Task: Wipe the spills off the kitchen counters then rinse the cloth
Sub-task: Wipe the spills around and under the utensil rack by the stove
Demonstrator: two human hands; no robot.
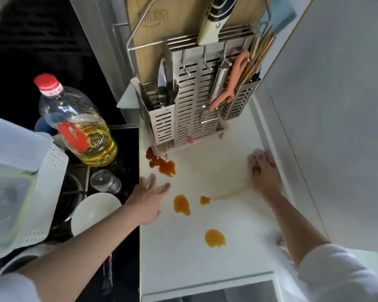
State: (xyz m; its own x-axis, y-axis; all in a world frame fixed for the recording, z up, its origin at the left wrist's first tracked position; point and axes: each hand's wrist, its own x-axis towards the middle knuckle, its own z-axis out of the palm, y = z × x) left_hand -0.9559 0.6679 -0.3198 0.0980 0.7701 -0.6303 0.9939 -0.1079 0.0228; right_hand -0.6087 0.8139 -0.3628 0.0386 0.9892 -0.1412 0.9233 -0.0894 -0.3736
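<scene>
Utensil rack (196, 110) and oil bottle (79, 120) flank the orange spills (181, 204).

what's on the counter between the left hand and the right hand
In the head view, bare white counter lies between the left hand and right hand. A thin orange smear trails from a small orange spill toward the right hand.

Stamped logo on cutting board (150, 29), characters unreadable (blurred); oil bottle (79, 125) cap label illegible.
</scene>
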